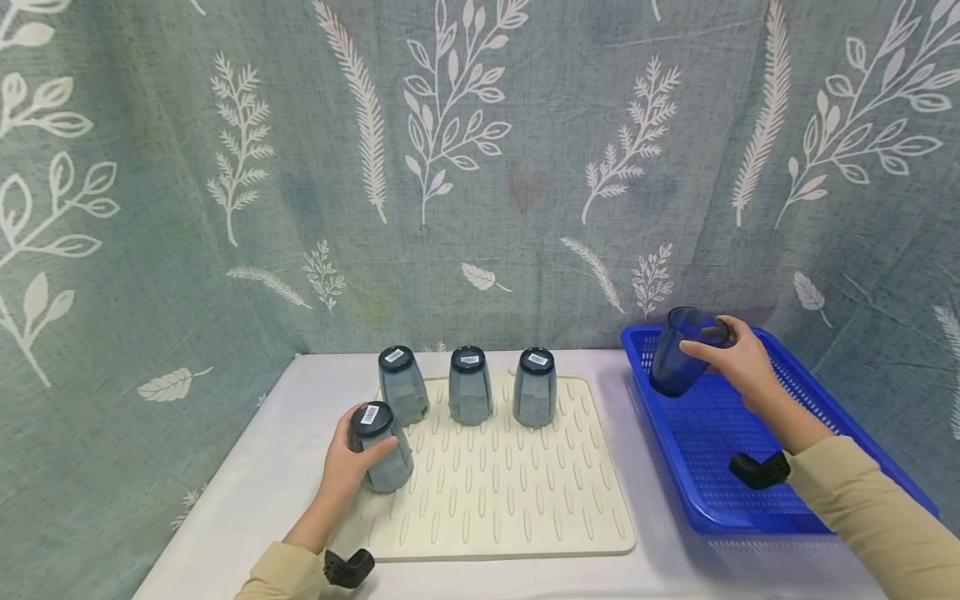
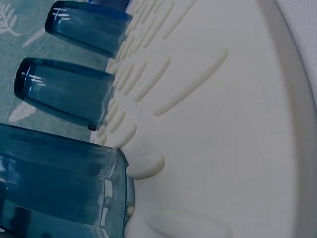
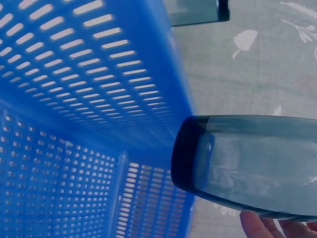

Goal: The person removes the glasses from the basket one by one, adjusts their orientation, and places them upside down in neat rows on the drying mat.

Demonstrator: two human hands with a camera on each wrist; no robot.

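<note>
My left hand (image 1: 348, 458) grips an upside-down blue-grey drinking glass (image 1: 386, 467) at the left of the cream drying mat (image 1: 525, 508). Its dark base, with a barcode sticker, faces up; in the left wrist view this glass (image 2: 54, 183) has its rim right at the mat. Over the far left part of the blue basket (image 1: 675, 483), my right hand (image 1: 738, 358) holds another glass (image 1: 675, 367), tilted with its rim up and thick base down. Fingertips (image 3: 252, 223) show along the side of that glass (image 3: 262, 168) in the right wrist view.
Three more glasses stand upside down in a row along the mat's back edge: left (image 1: 405, 392), middle (image 1: 470, 392) and right (image 1: 535, 392). A leaf-patterned curtain (image 1: 525, 275) hangs behind the white table (image 1: 262, 483). The basket's slotted wall (image 3: 99, 59) rises at the right.
</note>
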